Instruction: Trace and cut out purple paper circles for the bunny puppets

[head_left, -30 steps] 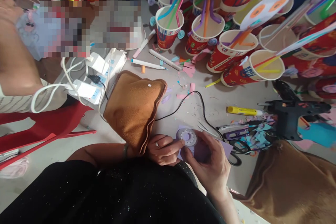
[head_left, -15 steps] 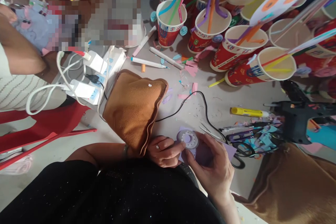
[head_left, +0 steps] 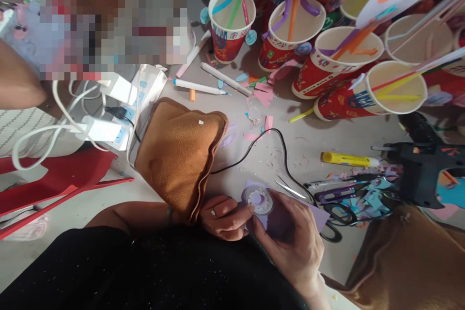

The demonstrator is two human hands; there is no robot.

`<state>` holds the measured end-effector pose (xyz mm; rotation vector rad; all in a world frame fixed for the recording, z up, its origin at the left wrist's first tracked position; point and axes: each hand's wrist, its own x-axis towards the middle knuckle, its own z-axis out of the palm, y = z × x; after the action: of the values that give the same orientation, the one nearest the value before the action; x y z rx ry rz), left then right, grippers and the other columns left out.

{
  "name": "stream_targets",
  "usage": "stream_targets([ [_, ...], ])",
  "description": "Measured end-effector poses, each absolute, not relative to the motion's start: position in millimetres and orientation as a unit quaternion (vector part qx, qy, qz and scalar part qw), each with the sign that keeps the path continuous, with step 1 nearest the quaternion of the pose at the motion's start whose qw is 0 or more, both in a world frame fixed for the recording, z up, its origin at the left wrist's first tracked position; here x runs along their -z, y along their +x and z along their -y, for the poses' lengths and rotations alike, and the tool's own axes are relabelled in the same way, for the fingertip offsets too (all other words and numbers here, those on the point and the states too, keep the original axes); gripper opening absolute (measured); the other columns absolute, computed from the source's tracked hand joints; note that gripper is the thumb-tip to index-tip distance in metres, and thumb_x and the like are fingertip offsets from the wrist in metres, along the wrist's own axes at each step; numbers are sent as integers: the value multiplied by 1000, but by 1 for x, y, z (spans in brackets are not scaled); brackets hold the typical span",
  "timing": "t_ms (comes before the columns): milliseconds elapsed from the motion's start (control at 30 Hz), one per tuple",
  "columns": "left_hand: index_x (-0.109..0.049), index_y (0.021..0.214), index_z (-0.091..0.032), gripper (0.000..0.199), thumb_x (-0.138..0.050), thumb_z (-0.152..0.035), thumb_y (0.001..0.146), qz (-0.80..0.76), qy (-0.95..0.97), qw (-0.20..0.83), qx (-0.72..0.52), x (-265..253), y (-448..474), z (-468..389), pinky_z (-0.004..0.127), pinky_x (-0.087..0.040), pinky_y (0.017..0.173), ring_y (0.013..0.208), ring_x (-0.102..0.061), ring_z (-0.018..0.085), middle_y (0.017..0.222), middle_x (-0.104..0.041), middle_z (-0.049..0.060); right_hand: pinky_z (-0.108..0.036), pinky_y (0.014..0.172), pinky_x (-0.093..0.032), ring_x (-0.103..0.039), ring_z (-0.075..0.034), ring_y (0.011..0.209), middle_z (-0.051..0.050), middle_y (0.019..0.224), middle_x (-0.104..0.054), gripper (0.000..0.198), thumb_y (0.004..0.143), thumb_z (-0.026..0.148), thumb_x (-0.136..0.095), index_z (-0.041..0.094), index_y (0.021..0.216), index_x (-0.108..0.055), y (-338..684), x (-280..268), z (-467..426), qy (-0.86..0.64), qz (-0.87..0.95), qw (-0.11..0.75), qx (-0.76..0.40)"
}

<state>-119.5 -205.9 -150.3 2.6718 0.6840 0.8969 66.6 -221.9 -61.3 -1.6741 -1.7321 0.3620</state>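
My right hand [head_left: 296, 240] grips a sheet of purple paper [head_left: 317, 214] low in front of my body, thumb on the near side and fingers over the top. Against the paper lies a small round disc [head_left: 267, 202], pale and see-through, with dark dots around a purple centre. My left hand [head_left: 223, 219], wearing a ring, is closed, its fingertips pinching the disc's lower left edge. Part of the paper is hidden behind my right fingers. Just beyond, scissors [head_left: 340, 217] with black handles lie on the table by the paper's right edge.
A brown zipped pouch [head_left: 178, 150] lies by my left forearm; a white power strip [head_left: 131, 111] with cables is behind it. Red paper cups [head_left: 230, 34] with straws crowd the back right. A black glue gun [head_left: 414, 169], yellow marker [head_left: 348, 159] and paper scraps lie right. A co-worker's arm [head_left: 18, 77] shows left.
The view has shifted slightly, so the table things sit a little differently in the picture. Both hands keep their hold on the paper and the disc, with hardly any movement.
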Motion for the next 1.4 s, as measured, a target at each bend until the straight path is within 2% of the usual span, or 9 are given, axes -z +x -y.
stream_targets([
  [67,-62,81,-28,27,-50,-46,97,-226,921,144,-282,152,-120,208,32,-50,58,72,-68,14,97,-78,-5,-44,84,-60,-70,-28,98,-13,111,-73,65,76,22,-82,17,136,-56,67,62,222,-637,672,350,-141],
  [200,-62,79,-28,20,-57,-42,93,-259,870,22,-419,140,-117,200,29,-52,62,80,-68,14,103,-76,-7,-43,83,-60,-70,-27,97,-13,111,-72,68,75,19,-83,17,136,-55,68,64,223,-642,661,362,-142],
  [300,-60,74,-26,20,-60,-37,91,-282,841,2,-462,128,-113,191,29,-52,62,82,-66,14,109,-75,-6,-43,83,-60,-69,-26,97,-12,109,-73,67,75,17,-82,17,136,-56,68,64,224,-647,652,362,-157],
  [567,-56,74,-25,19,-62,-36,88,-283,846,-6,-452,122,-110,188,29,-50,62,79,-63,13,105,-75,-5,-44,81,-59,-69,-27,97,-11,111,-73,73,75,14,-82,19,142,-53,68,63,224,-645,650,366,-167],
  [900,-57,74,-23,20,-64,-36,87,-285,838,18,-464,126,-111,190,30,-48,63,81,-59,14,112,-73,-4,-43,82,-59,-69,-27,98,-11,113,-72,65,77,15,-80,20,137,-56,69,62,222,-633,669,357,-158],
  [1133,-62,81,-28,25,-51,-46,93,-227,919,132,-293,156,-122,206,32,-49,59,71,-62,14,98,-77,-4,-44,83,-58,-68,-27,98,-11,112,-71,55,80,19,-77,22,132,-59,70,62,218,-628,687,337,-144],
  [1233,-65,79,-27,29,-49,-47,92,-239,924,114,-275,150,-121,199,33,-50,58,72,-66,16,98,-78,-2,-45,84,-57,-67,-27,99,-11,112,-70,52,81,21,-75,21,130,-59,68,64,218,-626,691,334,-136],
  [1333,-67,77,-26,26,-51,-42,91,-242,898,52,-364,132,-121,186,32,-52,60,75,-68,17,99,-78,-1,-45,85,-56,-66,-27,99,-11,111,-69,50,80,22,-75,21,127,-60,67,66,217,-626,691,340,-124],
  [1400,-69,82,-24,20,-58,-38,89,-229,887,19,-400,118,-125,177,31,-55,71,85,-68,16,112,-76,0,-46,87,-56,-66,-27,100,-10,111,-69,49,80,22,-75,21,126,-60,66,68,216,-625,690,345,-116],
])
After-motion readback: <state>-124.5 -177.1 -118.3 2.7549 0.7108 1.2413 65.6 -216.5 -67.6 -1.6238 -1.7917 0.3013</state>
